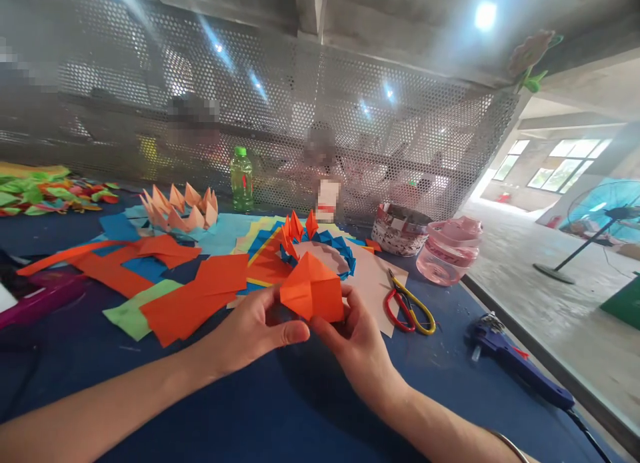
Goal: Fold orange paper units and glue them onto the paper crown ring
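Note:
Between my two hands, above the blue table, is a folded piece of orange paper point(311, 291) with a pointed top and visible creases. My left hand point(267, 323) grips its left edge, the thumb stretched along below it. On the right side my right hand point(353, 326) pinches the paper, thumb in front and fingers behind. Just beyond stands a blue folded-paper ring point(341, 244) with several orange paper points point(295, 227) on its left side. Stacked coloured sheets point(270, 249) lie beneath that ring.
Red-and-yellow-handled scissors point(410, 309) and a blue glue gun point(520, 363) lie at right. Behind them are a pink bottle point(450, 249) and a paper-covered container point(400, 228). Orange sheets point(195, 299), a peach paper crown point(180, 209) and a green bottle point(242, 179) are on the left.

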Available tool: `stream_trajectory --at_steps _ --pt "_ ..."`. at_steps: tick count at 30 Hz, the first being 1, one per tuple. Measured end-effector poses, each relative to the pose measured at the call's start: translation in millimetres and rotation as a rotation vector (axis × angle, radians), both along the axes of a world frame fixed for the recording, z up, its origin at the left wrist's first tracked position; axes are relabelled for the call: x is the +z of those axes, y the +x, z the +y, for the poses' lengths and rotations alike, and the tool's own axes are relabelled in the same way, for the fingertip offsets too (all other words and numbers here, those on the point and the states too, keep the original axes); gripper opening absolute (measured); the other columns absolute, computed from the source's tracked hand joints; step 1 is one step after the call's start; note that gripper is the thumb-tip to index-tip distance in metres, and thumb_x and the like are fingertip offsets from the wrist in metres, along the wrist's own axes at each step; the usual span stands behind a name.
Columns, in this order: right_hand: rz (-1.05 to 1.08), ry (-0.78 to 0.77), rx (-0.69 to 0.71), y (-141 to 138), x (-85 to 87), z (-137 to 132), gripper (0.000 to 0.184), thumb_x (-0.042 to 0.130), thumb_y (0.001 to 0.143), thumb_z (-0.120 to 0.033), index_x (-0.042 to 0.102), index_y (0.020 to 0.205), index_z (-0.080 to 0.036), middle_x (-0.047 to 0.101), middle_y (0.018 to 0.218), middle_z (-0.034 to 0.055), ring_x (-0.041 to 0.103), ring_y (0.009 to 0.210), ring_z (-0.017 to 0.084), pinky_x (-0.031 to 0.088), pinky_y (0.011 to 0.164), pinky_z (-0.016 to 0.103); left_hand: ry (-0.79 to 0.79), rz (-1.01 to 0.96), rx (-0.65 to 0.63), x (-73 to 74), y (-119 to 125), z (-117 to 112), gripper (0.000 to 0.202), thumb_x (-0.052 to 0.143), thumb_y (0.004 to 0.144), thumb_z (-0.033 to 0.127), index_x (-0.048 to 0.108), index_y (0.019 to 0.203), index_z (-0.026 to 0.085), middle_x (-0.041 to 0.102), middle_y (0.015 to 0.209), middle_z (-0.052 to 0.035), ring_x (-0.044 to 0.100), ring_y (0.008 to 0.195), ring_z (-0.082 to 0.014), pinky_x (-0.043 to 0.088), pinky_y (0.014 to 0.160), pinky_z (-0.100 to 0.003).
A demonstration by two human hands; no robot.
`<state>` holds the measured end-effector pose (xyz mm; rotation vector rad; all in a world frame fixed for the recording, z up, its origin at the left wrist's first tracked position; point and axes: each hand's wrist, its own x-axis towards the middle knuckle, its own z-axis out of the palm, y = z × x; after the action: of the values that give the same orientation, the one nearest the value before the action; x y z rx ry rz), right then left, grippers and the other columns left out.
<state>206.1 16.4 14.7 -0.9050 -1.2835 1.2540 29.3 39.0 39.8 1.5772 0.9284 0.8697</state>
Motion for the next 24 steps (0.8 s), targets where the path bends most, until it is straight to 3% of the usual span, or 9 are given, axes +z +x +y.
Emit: stream_trajectory --at_steps 2,7,9,11,14,19,24 --pt "0.013 -0.001 0.007 -1 1.3 -2 0.04 0.07 0.078 -0.029 0.048 0.111 -0.023 0.07 0.101 0.0034 0.064 0.08 0.015 0.049 0.067 0.025 0.0 0.003 0.0 -0.6 3 -2 0.042 0.08 0.067 0.041 0.067 0.101 0.02 0.072 0.094 -0.0046 0.064 0.083 -0.0214 0.05 0.07 -0.028" --pt "-0.083 0.044 0.011 -3 0.2 -5 0.038 0.069 0.079 -0.026 0.048 0.11 -0.023 0.07 0.099 0.0032 0.065 0.082 0.016 0.049 0.07 0.026 -0.03 0.028 0.119 -2.0 8 -2 0.028 0.077 0.068 0.043 0.069 0.076 0.017 0.065 0.064 0.0015 0.052 0.054 -0.0129 0.043 0.052 -0.024" --pt "-0.147 0.042 0.022 -3 -0.3 -5 0.037 0.067 0.081 -0.024 0.047 0.112 -0.023 0.07 0.098 0.0031 0.065 0.081 0.016 0.05 0.07 0.028 -0.06 0.011 0.148 -2.7 7 0 0.028 0.076 0.069 0.042 0.069 0.078 0.017 0.067 0.068 0.0013 0.051 0.051 -0.0107 0.044 0.052 -0.024" --pt "-0.225 0.055 0.009 -3 -1.0 -6 0.04 0.064 0.081 -0.022 0.045 0.116 -0.024 0.069 0.098 0.0027 0.063 0.077 0.015 0.05 0.069 0.028 -0.108 -0.052 0.153 -2.9 4 3 0.03 0.076 0.071 0.04 0.069 0.088 0.017 0.071 0.082 -0.0015 0.059 0.062 -0.0127 0.048 0.056 -0.024" --pt "-0.347 0.213 -0.078 2 -3.7 -3 0.045 0.06 0.081 -0.015 0.041 0.121 -0.025 0.065 0.103 0.0031 0.061 0.083 0.016 0.05 0.07 0.028 -0.195 -0.158 0.124 -1.5 0 7 0.029 0.075 0.073 0.036 0.069 0.095 0.018 0.073 0.089 -0.003 0.066 0.077 -0.0167 0.052 0.061 -0.024" --pt "-0.495 0.566 -0.159 14 -7.5 5 0.049 0.046 0.089 -0.006 0.04 0.132 -0.028 0.056 0.105 0.0042 0.057 0.096 0.016 0.05 0.079 0.029 -0.266 -0.191 0.102 0.8 -3 9 0.017 0.073 0.077 0.029 0.07 0.088 0.017 0.073 0.077 -0.002 0.067 0.071 -0.0147 0.053 0.06 -0.022" --pt "-0.657 0.747 -0.115 21 -0.3 9 0.043 0.047 0.091 -0.005 0.054 0.126 -0.029 0.054 0.108 0.0056 0.055 0.101 0.017 0.048 0.087 0.031 -0.285 -0.214 0.051 -1.4 -7 8 0.017 0.072 0.079 0.031 0.071 0.088 0.017 0.075 0.082 -0.0037 0.068 0.074 -0.0138 0.052 0.06 -0.02"
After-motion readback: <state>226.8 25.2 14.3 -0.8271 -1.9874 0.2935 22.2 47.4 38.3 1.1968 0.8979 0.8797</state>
